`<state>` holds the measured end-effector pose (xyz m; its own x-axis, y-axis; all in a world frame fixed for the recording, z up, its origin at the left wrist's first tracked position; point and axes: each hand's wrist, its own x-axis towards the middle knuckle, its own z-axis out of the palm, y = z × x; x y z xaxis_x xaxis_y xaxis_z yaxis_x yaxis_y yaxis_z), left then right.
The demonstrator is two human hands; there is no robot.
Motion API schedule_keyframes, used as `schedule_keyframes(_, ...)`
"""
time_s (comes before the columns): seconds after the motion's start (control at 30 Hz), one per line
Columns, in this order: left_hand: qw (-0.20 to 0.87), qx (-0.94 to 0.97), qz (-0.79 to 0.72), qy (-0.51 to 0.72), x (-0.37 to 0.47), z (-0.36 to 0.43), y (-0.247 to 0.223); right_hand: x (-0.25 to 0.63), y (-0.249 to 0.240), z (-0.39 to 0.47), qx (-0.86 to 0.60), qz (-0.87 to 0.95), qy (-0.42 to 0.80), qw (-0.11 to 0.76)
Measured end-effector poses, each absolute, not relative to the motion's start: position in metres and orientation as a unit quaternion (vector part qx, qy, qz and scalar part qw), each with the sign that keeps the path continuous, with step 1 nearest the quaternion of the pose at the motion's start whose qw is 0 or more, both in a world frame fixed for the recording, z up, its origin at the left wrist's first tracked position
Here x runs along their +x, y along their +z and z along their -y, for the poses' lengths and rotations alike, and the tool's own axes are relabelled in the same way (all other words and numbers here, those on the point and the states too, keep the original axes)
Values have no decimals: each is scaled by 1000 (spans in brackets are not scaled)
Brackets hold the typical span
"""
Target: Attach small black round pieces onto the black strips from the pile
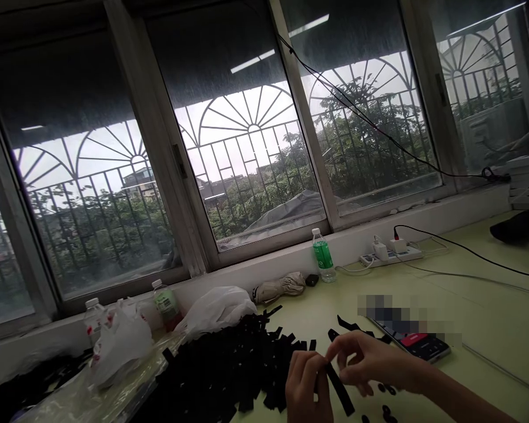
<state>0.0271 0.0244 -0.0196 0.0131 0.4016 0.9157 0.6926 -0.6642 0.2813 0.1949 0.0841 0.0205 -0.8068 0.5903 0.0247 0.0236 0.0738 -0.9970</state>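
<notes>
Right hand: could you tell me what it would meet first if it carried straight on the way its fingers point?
The right hand points left, so probably the black strip and left hand, then the strip pile.

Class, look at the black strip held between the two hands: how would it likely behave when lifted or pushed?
The black strip looks thin and flat, so probably light. It stays fairly straight between the left hand and right hand, suggesting some stiffness, though it may flex. Being flat, it would likely slide, not roll.
</notes>
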Motion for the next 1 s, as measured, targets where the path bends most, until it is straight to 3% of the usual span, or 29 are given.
schedule_keyframes(0.17, 93, -695, 419, -577, 27, -22, -18, 207, 9, -99, -267, 842, 449, 134)
schedule_keyframes(0.27, 61, -693, 430, -575, 26, -21, -19, 205, 4, -94, -261, 859, 429, 105)
schedule_keyframes(0.6, -15, -662, 453, -597, 24, -27, -25, 197, 1, -81, -251, 876, 390, 131)
schedule_keyframes(0.73, -214, -601, 454, -622, 23, -32, -30, 190, 0, -81, -275, 848, 412, 190)
schedule_keyframes(0.87, -479, -496, 421, -589, 19, -36, -29, 180, 1, -88, -324, 751, 465, 337)
schedule_keyframes(1.0, -574, -400, 387, -601, 16, -39, -23, 173, -1, -93, -287, 682, 554, 381)
